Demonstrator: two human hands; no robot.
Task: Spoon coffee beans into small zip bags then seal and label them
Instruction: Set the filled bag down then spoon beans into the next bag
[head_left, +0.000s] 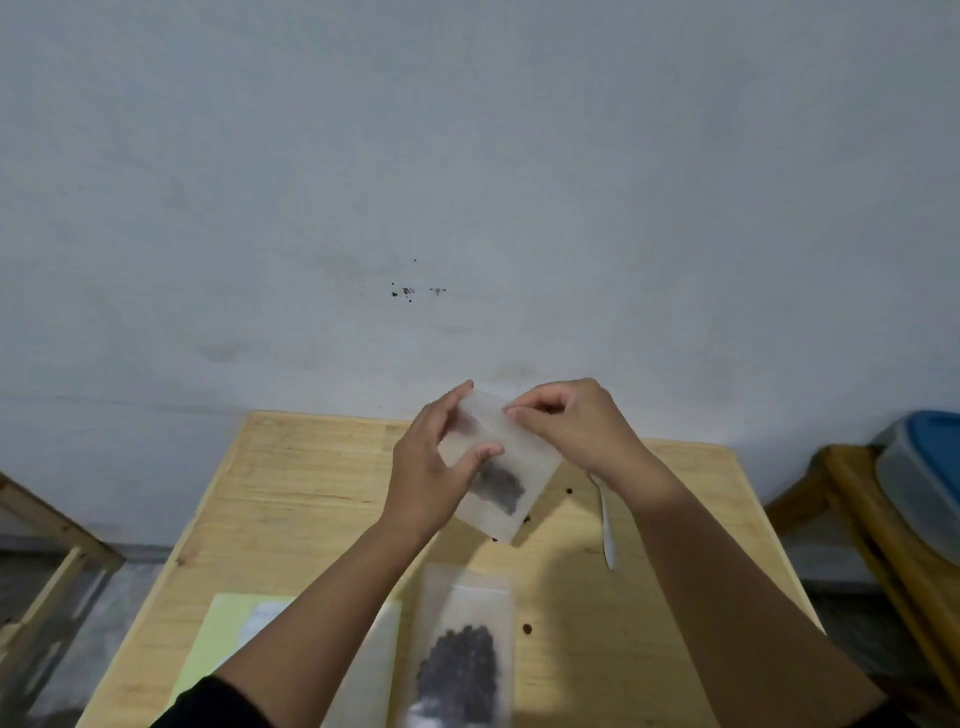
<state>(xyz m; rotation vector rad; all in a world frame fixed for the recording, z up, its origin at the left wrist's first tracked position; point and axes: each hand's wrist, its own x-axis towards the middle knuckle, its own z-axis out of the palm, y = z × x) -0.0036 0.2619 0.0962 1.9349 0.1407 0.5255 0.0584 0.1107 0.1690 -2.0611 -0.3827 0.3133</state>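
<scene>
Pale wood forms the small table (291, 499), and at its near-left edge lies a yellow sheet (218, 639) with what may be labels on it. Moving right, the left hand (426, 478) grips the side of a frosted zip bag (514, 467), thumb across its front and fingers behind. The bag is held tilted above the table, a dark clump of coffee beans (501, 488) settled in its lower half. The right hand (576, 421) pinches the bag's top edge between thumb and curled fingers. Judging by this, sealing is the step in hand; the next move calls for running the pinch along the whole zip strip. Nearer the person lies a second filled bag (465, 654); further right, stray beans and a white spoon (607, 530) rest on the wood.
</scene>
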